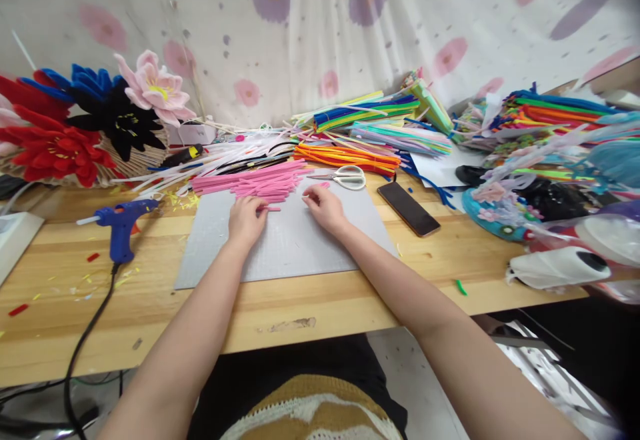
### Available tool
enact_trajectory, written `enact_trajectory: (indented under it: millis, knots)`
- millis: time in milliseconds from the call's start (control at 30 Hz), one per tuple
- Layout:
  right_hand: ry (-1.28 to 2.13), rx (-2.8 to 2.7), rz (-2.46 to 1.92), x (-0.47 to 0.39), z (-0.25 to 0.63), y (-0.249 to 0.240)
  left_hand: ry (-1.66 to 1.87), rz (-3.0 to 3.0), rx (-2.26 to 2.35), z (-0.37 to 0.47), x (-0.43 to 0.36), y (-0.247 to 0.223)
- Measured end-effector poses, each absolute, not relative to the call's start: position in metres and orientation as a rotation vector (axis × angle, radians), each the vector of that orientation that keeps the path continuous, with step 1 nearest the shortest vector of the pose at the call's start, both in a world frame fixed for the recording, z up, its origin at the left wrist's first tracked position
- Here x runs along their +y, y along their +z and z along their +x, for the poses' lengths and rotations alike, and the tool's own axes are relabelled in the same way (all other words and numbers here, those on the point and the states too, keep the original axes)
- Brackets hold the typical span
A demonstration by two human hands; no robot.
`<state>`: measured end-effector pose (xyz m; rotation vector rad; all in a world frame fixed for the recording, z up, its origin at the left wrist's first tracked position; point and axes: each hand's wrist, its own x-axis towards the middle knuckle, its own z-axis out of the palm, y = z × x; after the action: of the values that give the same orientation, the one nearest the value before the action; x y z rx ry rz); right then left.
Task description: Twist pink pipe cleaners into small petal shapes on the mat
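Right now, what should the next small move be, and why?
Probably slide the right hand over to the pink stick beside the left hand. Its end shows at the left fingertips, facing the right hand, and only bare grey board seems to lie between.

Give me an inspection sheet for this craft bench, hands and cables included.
Surface: wooden table with a grey mat; dark worn patch near the front edge.
Job's things: short pink stems piled on the mat, open scissors beside them.
Clutter: phone, coloured bundles behind, scraps at left.
Hands: left hand at the pile; right hand near the scissors; grips unclear.
Cables: black cord from the blue glue gun, over the edge.
Surroundings: flower-patterned cloth behind.
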<state>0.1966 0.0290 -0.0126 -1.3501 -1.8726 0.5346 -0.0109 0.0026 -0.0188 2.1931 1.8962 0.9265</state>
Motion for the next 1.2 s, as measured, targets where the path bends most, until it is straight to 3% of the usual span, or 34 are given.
enact_trajectory:
  millis: [233,467,833,1200]
  knots:
    - [0.683,-2.073,-1.231,0.042,0.159,-0.005,0.931,2.236,1.840,-0.016,0.005,-0.016]
    - [1.233,-1.578,-0.987,0.042,0.139,-0.023,1.114,1.962,1.636,-0.011,0.001,-0.011]
    - [1.346,-1.521,-0.880,0.038,0.141,-0.024,1.154,1.439,1.182,0.001,0.001,-0.019]
    - [1.631,-1.377,-0.818,0.037,0.152,-0.014,1.161,1.280,1.156,0.000,-0.001,-0.005]
